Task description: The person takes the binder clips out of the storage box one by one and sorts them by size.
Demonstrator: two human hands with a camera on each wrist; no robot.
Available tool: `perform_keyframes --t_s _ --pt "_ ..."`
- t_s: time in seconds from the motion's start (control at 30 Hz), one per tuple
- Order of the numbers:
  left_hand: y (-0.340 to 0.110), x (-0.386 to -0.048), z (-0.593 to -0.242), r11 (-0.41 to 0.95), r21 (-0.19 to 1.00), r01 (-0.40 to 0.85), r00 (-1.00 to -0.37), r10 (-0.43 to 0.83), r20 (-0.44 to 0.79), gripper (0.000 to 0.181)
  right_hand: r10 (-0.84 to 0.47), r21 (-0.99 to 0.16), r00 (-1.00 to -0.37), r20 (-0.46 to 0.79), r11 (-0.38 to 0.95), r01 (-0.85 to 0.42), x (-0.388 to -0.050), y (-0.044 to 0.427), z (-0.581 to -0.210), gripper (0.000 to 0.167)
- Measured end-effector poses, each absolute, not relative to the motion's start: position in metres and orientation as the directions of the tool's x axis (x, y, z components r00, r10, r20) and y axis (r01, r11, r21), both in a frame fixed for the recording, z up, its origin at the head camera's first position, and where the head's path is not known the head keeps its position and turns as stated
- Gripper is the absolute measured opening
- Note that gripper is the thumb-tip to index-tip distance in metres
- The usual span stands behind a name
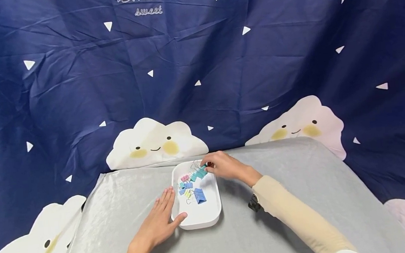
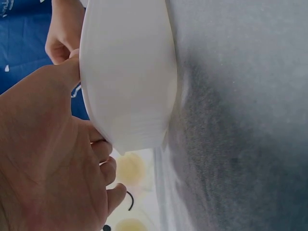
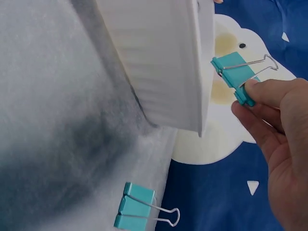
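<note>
A white tray [image 1: 201, 224] holds several binder clips of different sizes. A large blue binder clip [image 1: 200, 196] lies toward its front, with smaller pink [image 1: 185, 178], yellow [image 1: 188, 193] and blue clips around it. At the tray's far right, my right hand [image 1: 225, 166] pinches a teal binder clip [image 3: 236, 68] between thumb and fingers, above the rim in the right wrist view. My left hand [image 1: 158, 222] rests along the tray's left side, fingers extended and thumb over the rim. Another teal binder clip [image 3: 135, 207] shows outside the tray, on the grey cloth.
Grey cloth [image 1: 255, 234] covers the table under the tray. Behind it hangs a dark blue curtain [image 1: 181, 48] printed with white clouds and triangles. A black band [image 1: 254, 203] sits at the right wrist.
</note>
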State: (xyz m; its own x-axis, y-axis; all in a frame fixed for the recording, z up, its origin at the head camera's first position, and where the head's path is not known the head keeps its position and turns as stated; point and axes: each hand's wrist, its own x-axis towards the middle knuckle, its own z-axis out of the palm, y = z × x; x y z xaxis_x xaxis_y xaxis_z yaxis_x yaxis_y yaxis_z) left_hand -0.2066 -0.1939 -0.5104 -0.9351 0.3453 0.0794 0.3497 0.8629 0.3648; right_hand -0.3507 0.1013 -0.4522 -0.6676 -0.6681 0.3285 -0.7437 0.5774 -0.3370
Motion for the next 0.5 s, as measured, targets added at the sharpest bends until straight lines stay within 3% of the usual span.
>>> perform_keyframes --t_s 0.5 --pt "-0.196 -0.207 -0.511 0.863 0.373 0.342 -0.938 0.340 0.073 0.094 -0.550 -0.435 -0.718 0.428 0.571 -0.696 -0.352 0.141 -0.438 0.018"
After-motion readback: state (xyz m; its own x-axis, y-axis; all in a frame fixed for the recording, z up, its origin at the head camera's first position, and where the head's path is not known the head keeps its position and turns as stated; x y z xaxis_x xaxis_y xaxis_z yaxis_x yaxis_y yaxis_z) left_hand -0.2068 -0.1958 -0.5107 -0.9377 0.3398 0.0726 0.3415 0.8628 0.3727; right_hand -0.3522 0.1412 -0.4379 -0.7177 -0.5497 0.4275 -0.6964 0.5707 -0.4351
